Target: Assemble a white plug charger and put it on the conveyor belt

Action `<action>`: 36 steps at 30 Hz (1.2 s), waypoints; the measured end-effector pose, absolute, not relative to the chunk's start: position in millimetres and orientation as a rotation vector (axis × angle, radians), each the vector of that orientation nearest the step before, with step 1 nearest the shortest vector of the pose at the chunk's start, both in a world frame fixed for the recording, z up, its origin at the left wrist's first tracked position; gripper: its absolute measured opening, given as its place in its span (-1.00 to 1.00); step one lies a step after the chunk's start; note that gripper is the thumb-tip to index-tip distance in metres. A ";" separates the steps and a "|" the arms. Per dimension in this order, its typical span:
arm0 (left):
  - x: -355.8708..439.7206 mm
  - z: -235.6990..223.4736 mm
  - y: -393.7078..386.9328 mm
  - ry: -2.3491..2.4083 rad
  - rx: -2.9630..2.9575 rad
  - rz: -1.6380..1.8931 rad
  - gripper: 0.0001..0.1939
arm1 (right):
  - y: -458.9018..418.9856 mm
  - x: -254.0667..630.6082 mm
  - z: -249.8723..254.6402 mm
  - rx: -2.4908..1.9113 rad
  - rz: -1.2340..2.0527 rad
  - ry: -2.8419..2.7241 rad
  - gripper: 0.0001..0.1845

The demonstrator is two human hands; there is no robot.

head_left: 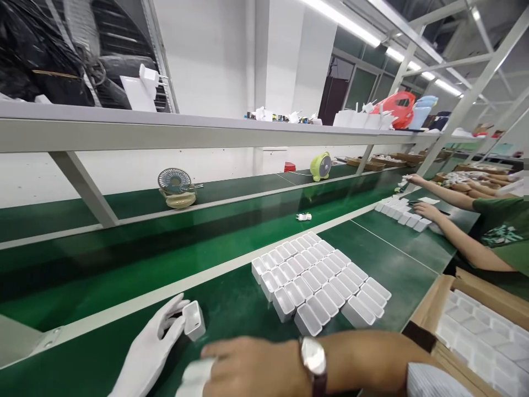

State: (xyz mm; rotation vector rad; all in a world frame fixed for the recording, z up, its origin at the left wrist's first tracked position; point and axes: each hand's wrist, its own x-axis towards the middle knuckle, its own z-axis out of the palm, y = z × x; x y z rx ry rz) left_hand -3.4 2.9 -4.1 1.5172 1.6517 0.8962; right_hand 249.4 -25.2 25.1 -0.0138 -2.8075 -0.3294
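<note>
My left hand (151, 344), in a white glove, has its thumb and fingertips closed on the left edge of a small white plastic case (195, 322). The case's open top faces up, over the green bench. Bare and wearing a wristwatch (314, 358), my right hand (248, 364) reaches across at the bottom of the view, slightly blurred. White shapes show at its fingers; whether they are finger covers or a held thing, I cannot tell. Beyond it, rows of open white cases (309, 275) stand close together on the bench.
A green conveyor belt (231, 237) runs behind the bench, carrying a white plug piece (304, 216). At right are a cardboard box (438, 309) of white cases and a co-worker's arms (454, 220). Two small fans (176, 184) stand behind the belt, under a shelf (206, 135).
</note>
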 end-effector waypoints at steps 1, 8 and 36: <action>-3.9 -5.2 3.6 1.648 1.518 0.889 -0.32 | -14.5 261.7 39.5 -0.145 -0.306 -2.801 -0.69; -7.0 -6.9 1.2 1.632 1.591 0.857 -0.31 | 131.5 378.7 69.4 -1.442 0.043 -2.484 -0.67; 4.0 -9.2 -7.6 1.509 1.600 0.861 -0.19 | 235.7 410.8 30.0 -1.555 0.899 -1.481 -0.85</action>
